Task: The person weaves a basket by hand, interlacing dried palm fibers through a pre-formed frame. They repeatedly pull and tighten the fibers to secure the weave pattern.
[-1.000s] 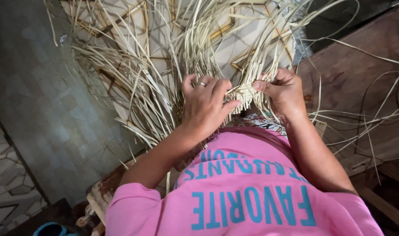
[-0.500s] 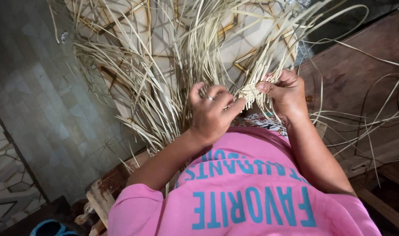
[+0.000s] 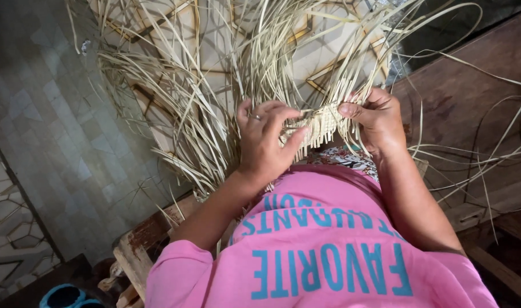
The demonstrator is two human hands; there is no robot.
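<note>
A small woven piece of pale straw (image 3: 320,122) sits between my hands, with many long loose strands (image 3: 215,85) fanning up and away from it. My left hand (image 3: 267,142), a ring on one finger, pinches the woven edge with thumb and fingers. My right hand (image 3: 374,120) grips the other side of the woven piece, thumb on top. My pink shirt (image 3: 323,251) fills the lower part of the view.
A tiled floor (image 3: 49,114) with a geometric pattern lies on the left. A worn wooden stool edge (image 3: 140,245) shows under me. Dark wooden boards (image 3: 471,114) are on the right, with stray strands across them. A blue round object (image 3: 63,296) is at the bottom left.
My left hand has curled tighter and shifted its fingers along the woven edge. The right hand has stayed in place on the weave.
</note>
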